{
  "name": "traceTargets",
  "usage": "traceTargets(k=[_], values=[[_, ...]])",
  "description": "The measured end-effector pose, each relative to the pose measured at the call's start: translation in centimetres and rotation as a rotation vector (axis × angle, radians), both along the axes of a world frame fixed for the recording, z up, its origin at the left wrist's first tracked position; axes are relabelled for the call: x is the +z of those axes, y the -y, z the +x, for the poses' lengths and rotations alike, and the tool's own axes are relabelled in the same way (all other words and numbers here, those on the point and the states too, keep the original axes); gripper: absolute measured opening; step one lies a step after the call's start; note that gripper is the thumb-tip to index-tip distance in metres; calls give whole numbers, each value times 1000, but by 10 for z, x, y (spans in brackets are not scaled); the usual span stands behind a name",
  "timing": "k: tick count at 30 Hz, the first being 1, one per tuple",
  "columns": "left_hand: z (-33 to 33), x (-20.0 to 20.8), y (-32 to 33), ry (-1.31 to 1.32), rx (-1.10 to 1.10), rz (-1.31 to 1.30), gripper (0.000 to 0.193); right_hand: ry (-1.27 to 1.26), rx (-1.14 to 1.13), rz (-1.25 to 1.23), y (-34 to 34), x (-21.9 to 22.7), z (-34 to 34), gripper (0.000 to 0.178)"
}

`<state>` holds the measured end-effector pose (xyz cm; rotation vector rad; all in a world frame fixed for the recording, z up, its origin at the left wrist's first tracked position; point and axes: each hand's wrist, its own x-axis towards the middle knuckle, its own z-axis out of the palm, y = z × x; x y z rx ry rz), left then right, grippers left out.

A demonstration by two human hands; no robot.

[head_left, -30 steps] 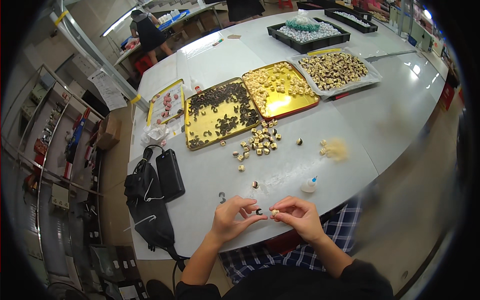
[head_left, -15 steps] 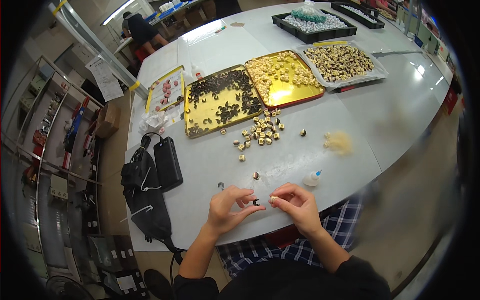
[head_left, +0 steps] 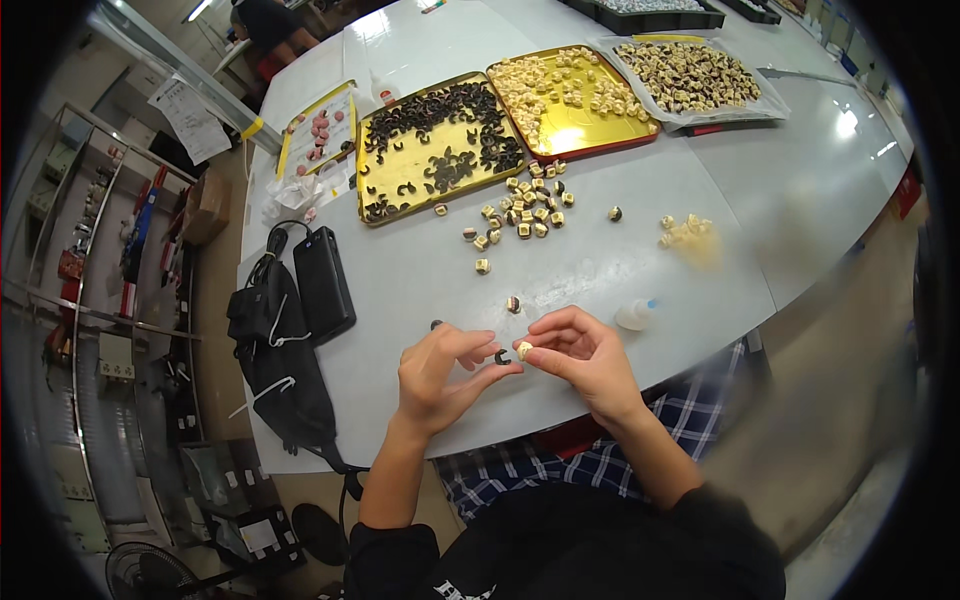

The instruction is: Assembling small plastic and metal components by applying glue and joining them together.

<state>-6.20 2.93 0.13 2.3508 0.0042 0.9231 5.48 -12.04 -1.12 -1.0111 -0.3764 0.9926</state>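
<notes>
Between the thumb and fingers of my left hand (head_left: 435, 372) is a small black C-shaped piece (head_left: 503, 356), its opening turned toward the right. My right hand (head_left: 592, 368) pinches a small cream-coloured block (head_left: 524, 350) just beside it, a narrow gap apart. Beyond my fingers a single cream-and-dark joined block (head_left: 513, 305) stands on the table. A loose cluster of similar two-tone blocks (head_left: 525, 212) lies farther off. To the right of my right hand is a small white squeeze bottle (head_left: 636, 315) with a blue tip.
Across the table stand a yellow tray (head_left: 395, 160) of black C-shaped pieces, a golden tray (head_left: 578, 125) of cream blocks and a plastic-lined tray (head_left: 775, 105) of two-tone blocks. On the left lie a black power bank (head_left: 325, 280) and a black pouch (head_left: 290, 370). Cream blocks (head_left: 690, 230) sit at right.
The cream block in my right hand has come closer to the black C-shaped piece in my left. My view has shifted, so the table's things appear higher in it.
</notes>
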Motion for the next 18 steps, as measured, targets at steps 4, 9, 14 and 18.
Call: traceTargets(k=[4, 9, 14, 18], values=[[-1, 1, 0, -1, -16, 15, 49, -9, 90, 11, -2, 1, 4, 28], [0, 1, 1, 14, -49, 39, 46, -10, 184, -11, -3, 3, 12, 28], [0, 0, 0, 33, -44, 76, 46, -19, 201, -16, -4, 4, 14, 28], [1, 0, 3, 53, -24, 37, 42, -21, 204, -25, -4, 3, 15, 28]])
